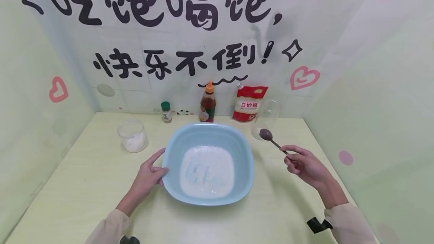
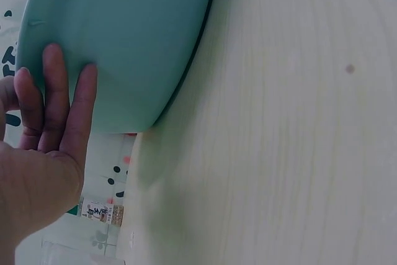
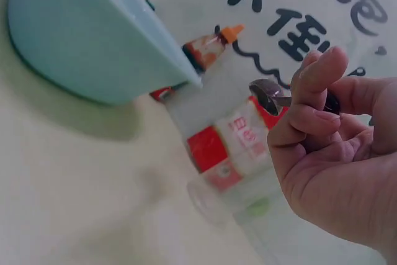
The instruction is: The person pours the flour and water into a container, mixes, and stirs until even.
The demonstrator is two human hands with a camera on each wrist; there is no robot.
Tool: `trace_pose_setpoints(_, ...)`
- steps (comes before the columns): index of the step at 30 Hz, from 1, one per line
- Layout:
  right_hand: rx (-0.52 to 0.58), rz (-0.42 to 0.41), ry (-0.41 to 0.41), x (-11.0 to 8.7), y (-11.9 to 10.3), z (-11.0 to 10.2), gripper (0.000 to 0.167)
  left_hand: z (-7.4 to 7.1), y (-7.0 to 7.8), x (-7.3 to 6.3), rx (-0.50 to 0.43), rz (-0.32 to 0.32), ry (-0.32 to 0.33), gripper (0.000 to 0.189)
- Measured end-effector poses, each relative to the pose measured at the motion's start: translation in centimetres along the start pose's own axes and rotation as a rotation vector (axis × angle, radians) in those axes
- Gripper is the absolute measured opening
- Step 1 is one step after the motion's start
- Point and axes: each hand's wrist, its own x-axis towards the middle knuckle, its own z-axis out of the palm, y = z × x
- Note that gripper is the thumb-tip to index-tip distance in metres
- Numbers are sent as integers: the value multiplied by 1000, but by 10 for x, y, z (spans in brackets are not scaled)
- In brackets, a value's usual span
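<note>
A light blue plastic basin [image 1: 242, 148] stands mid-table, with a milky white layer [image 1: 207, 189] over its bottom. My left hand [image 1: 149, 174] holds the basin's left edge, thumb at the rim. In the left wrist view its fingers [image 2: 57, 91] lie along the outer wall. Out to the basin's right, my right hand [image 1: 306, 166] grips a dark spoon [image 1: 266, 134] by its handle, raised above the table. The spoon's bowl points toward the back left and overlaps a clear glass [image 1: 268, 110] in the head view. From the right wrist, the curled fingers partly hide the handle.
A glass jar [image 1: 133, 136] of white powder stands left of the basin. Along the back wall are a green-capped shaker [image 1: 166, 112], an orange-capped sauce bottle [image 1: 208, 104] and a red-and-white sugar pouch [image 1: 249, 102]. Printed cloth walls [image 1: 379, 131] border the table.
</note>
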Motion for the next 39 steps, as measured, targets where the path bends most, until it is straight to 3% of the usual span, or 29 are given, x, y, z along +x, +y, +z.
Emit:
trace_pose_setpoints(5, 17, 91, 86, -7, 29, -21, 39, -1, 0, 2, -7, 11, -3, 75)
trace_pose_setpoints(13, -29, 185, 121, -10, 64, -35, 32, -1, 0, 2, -11, 7, -5, 75)
trace_pose_setpoints(19, -185, 260, 168, -11, 68, -34, 26, -1, 1, 2, -9, 9, 0, 75)
trace_pose_setpoints(25, -370, 328, 157, -14, 68, -32, 43, -2, 1, 1, -10, 13, -4, 75)
trace_pose_setpoints(39, -541, 402, 103, -19, 71, -26, 52, -1, 0, 0, -14, 4, -16, 75)
